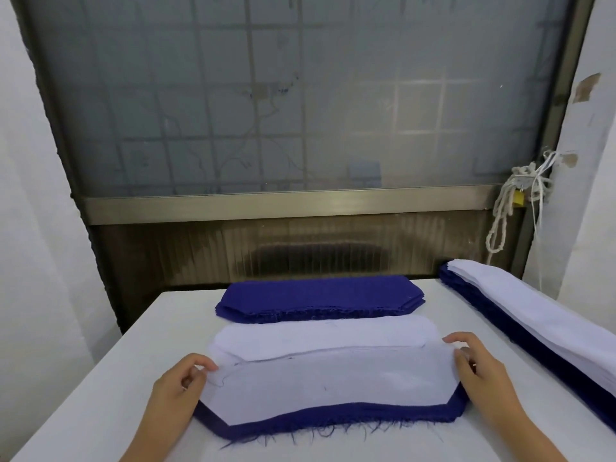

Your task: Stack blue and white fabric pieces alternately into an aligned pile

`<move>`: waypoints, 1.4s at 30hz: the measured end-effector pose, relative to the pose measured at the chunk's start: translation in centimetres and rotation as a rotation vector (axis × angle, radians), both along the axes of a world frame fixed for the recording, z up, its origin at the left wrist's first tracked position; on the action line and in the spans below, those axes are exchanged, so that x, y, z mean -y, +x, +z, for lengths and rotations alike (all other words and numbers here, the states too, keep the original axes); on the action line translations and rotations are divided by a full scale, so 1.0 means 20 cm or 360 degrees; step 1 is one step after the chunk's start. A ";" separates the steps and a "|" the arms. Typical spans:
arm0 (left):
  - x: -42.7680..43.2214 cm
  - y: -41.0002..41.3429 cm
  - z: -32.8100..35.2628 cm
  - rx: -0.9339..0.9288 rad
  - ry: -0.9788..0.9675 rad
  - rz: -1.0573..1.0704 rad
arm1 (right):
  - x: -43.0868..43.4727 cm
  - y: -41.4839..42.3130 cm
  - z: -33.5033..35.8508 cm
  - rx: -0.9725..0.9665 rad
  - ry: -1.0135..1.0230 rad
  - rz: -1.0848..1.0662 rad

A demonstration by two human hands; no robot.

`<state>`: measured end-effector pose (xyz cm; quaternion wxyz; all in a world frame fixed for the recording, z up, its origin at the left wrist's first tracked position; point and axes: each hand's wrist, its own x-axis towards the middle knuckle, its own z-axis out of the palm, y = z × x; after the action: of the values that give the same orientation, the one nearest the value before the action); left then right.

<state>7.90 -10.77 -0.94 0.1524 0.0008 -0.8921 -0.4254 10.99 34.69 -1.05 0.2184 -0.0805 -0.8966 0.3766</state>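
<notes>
Tabletop (100, 395): left hand (181, 378), right hand (480, 365) pinch white piece (333, 388)

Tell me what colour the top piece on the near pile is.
White; the top piece lies over a blue piece. Best seen in head view.

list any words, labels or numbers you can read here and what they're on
No readable text anywhere.
On the top white piece: only faint pen squiggles, no letters.
On the yellow tag by the rope: too small to show any print.
On the blue stack and the white stack: no labels.
</notes>
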 end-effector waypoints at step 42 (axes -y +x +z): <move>-0.76 -0.55 -0.03 -0.0214 -0.0820 -0.0235 | 0.55 -0.68 -0.04 0.0143 0.0559 0.0489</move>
<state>-3.05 4.37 -1.61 0.1749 -0.1313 -0.9564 -0.1935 -2.68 23.76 -1.90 0.1290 0.0795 -0.9589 0.2397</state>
